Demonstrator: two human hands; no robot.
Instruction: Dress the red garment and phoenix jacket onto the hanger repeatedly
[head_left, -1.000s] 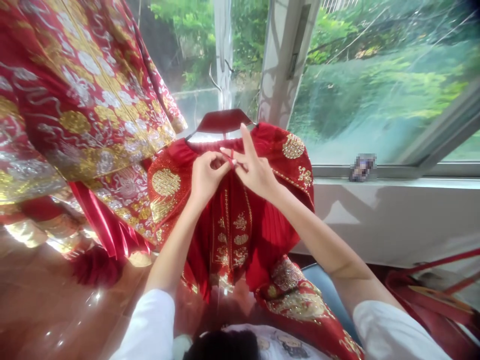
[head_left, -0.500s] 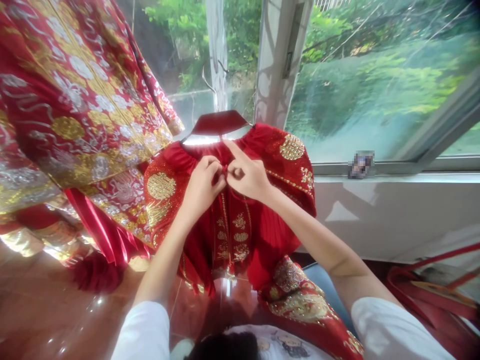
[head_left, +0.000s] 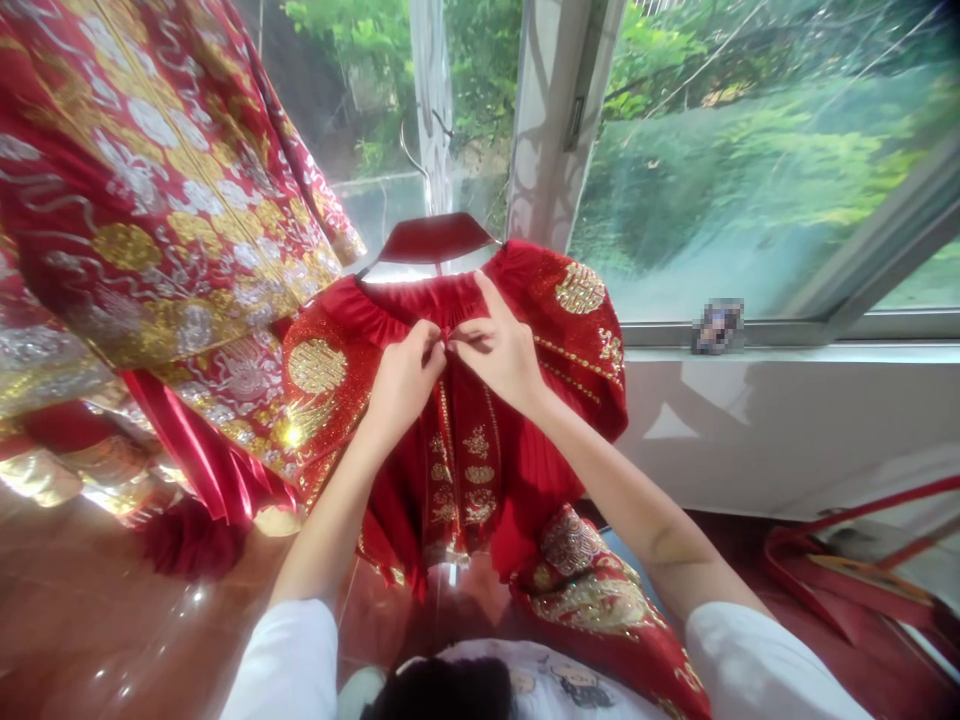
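Observation:
A red garment with gold embroidery [head_left: 555, 330] hangs on a dark red hanger [head_left: 433, 240] in front of the window. My left hand [head_left: 403, 378] and my right hand [head_left: 501, 350] meet at the garment's front just under the neckline. Both pinch a thin red tie or fastening there [head_left: 448, 340]; it is too small to make out clearly. The right index finger points up along the collar.
A larger red robe with gold and silver embroidery [head_left: 150, 200] hangs at the left, close to my left arm. A white window sill [head_left: 787, 355] runs to the right with a small object [head_left: 718, 326] on it. More red cloth [head_left: 600, 600] lies below. Red straps [head_left: 855, 560] lie at the lower right.
My right hand's fingers, spread a second ago, have curled into a pinch against the left hand. The garment and hanger have shifted slightly left in view.

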